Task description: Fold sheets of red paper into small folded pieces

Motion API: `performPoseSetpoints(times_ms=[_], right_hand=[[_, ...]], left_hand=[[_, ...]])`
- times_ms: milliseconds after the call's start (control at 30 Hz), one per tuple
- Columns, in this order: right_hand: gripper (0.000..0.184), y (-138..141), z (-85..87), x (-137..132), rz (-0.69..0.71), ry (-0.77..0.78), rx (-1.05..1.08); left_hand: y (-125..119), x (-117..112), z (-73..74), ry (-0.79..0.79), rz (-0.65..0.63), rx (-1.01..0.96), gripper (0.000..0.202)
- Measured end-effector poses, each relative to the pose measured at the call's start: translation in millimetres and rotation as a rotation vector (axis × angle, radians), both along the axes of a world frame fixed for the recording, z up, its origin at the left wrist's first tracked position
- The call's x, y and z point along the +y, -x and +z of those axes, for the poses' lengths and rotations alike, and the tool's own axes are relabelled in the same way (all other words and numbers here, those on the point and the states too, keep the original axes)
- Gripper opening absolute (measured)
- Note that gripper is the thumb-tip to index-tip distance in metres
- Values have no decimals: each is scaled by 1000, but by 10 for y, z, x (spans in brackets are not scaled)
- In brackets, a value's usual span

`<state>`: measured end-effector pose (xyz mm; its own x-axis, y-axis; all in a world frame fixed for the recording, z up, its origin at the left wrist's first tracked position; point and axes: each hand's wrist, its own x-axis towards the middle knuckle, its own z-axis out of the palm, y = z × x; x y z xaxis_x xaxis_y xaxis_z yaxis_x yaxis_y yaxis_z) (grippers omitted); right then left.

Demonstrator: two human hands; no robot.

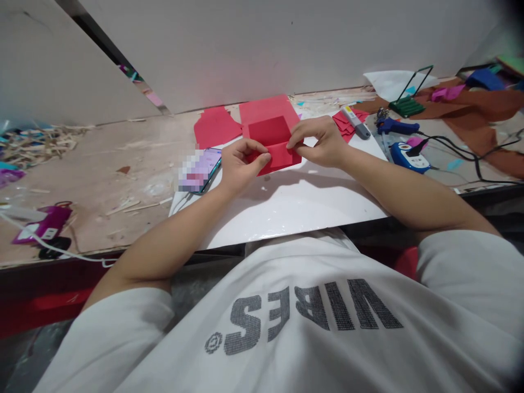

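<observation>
Between my two hands is a small folded piece of red paper [272, 131], held up over the white board [282, 204]. My left hand [242, 162] pinches its left edge between thumb and fingers. On its right side, my right hand [317, 143] grips the paper near a crosswise crease. The upper flap stands tilted away from me, darker than the lower part. Behind it lie a larger red sheet [268, 108] and another red piece [216, 126] with an uneven edge.
A phone [202, 170] lies left of the board. To the right are a grey-and-white box cutter [355, 123] on red scraps, a blue glue gun [397, 126], a blue power strip [409, 157] with black cables, and a green stand [407, 106]. Wood sticks [53, 142] litter the far left.
</observation>
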<state>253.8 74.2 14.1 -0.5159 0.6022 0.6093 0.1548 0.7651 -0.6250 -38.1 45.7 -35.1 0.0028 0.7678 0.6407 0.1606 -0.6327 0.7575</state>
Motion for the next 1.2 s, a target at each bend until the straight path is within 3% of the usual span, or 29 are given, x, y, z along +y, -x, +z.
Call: performPoseSetpoints(times_ms=[67,167,400,700,833,1000,1200], right_hand=[[5,1,14,-31,-39,12,-18],[6,36,-6,-66,-70,42,2],[46,221,-197,-69,-129,139,201],[69,195,-316,73,-143,159,199],[72,225,-273,26,-62,221,225],[44,293,-225,-56,1,290,160],[27,302,-137,-157,45,316,148]], left_hand=[[-16,7,-16,-40,22,0,62],[-76,-41,-31,-74,-3,-32,78],[-173,-153,-23,-5,-92,-117,103],[-86,-65,12,103,-146,-88,72],[-65,-106,5,66,-75,-32,51],[-69,-226,38,-89,56,144,19],[-110,-302,83,-169,65,223,18]])
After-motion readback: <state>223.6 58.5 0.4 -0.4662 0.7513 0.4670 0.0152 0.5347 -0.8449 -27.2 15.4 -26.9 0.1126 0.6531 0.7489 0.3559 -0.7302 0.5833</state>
